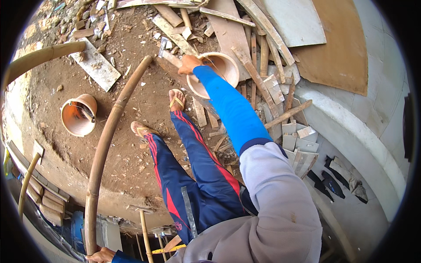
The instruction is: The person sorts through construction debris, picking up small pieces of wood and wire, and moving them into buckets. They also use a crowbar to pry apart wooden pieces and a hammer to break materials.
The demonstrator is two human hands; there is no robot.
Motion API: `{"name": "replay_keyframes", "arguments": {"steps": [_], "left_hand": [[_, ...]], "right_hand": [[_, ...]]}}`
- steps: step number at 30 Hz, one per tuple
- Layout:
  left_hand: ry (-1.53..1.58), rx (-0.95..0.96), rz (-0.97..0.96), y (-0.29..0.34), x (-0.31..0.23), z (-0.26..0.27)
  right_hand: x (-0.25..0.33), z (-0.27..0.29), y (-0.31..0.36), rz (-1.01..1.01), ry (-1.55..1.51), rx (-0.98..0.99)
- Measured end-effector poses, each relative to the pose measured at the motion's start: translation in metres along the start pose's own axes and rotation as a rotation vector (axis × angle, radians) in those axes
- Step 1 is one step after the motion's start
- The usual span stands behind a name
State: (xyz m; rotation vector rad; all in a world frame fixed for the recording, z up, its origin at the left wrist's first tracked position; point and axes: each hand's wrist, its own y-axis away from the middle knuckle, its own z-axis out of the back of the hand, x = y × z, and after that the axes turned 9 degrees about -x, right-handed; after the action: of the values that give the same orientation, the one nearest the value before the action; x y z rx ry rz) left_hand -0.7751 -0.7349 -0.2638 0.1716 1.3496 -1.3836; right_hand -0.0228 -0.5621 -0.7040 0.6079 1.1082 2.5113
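At the lower left my left hand (101,255) is wrapped round the bottom of a long bamboo pole (109,136), which curves up past my feet. My right arm, in a bright blue sleeve, reaches forward. My right hand (190,65) is closed at the left rim of a pale orange bucket (230,72). The arm crosses the bucket and hides part of it. A flat, pale strip (171,58) shows just left of the fist, near a narrow grey metal-looking piece (162,45). Whether the fist holds the strip or the bucket's edge is unclear.
Another orange bucket (80,116) with a stick-like tool inside stands on the dirt at left. A second bamboo pole (44,57) juts in beyond it. Scrap planks (256,83) and broken tiles (298,139) lie at right, beside a curved white ledge (351,127).
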Motion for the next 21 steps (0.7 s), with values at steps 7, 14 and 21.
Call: {"name": "replay_keyframes", "arguments": {"steps": [7,14,21], "left_hand": [[-0.152,0.354,-0.281,0.037,-0.010,0.066],[0.144,0.263,0.346,0.025,0.043,0.058],[0.002,0.302,0.548,0.000,0.181,-0.007]], "right_hand": [[0.000,-0.015,0.010,0.252,0.348,-0.569],[0.061,-0.121,0.111,0.251,-0.076,-0.287],[0.276,-0.192,0.136,0.367,-0.449,-0.513]]}}
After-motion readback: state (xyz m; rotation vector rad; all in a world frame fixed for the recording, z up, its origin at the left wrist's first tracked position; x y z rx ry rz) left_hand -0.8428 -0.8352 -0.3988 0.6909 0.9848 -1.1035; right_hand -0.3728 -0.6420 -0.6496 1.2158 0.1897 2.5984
